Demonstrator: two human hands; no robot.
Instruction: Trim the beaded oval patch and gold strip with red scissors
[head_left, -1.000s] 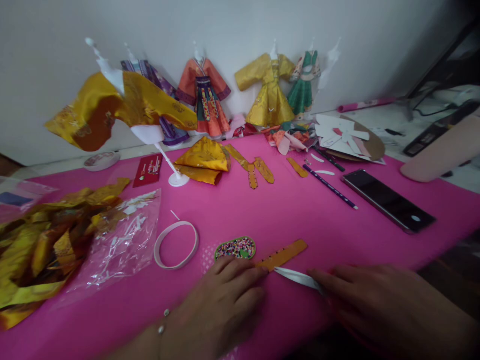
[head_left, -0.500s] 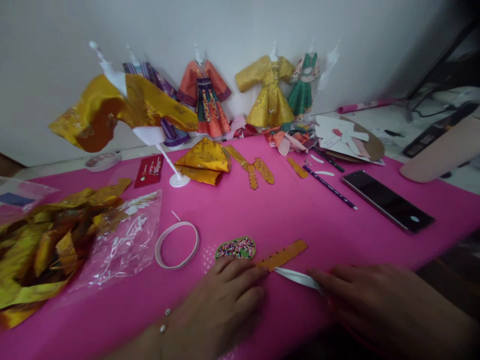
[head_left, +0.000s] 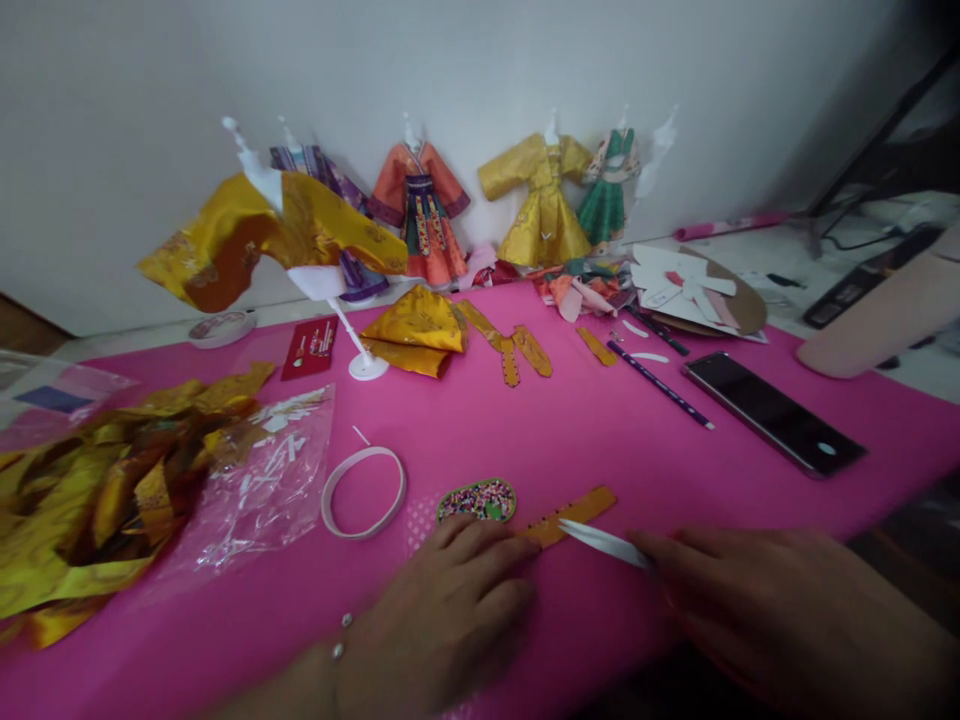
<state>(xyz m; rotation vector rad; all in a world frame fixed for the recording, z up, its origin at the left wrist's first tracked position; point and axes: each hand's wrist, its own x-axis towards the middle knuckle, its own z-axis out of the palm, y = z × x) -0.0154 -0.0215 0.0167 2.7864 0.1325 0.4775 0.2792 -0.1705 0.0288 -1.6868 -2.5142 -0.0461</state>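
Observation:
My left hand rests on the pink tabletop, its fingertips pressing down the near end of a golden-orange fabric strip. Small dark beads or dots run along the strip. Just beyond those fingers lies an oval green-rimmed dish of tiny multicoloured beads, partly covered by the hand. My right hand is closed around scissors with pale, pointed blades; their handles are mostly hidden, with some red showing. The blade tips touch or hover over the strip's middle; I cannot tell which.
A pale ring of tape and a plastic bag with golden scraps lie left. Behind stand a doll form with a golden jacket and several dressed forms. A phone and a purple pencil lie right.
The scissor tips have moved from the strip's near edge onto its middle. My left hand stays on the strip's end. The whole view has shifted slightly.

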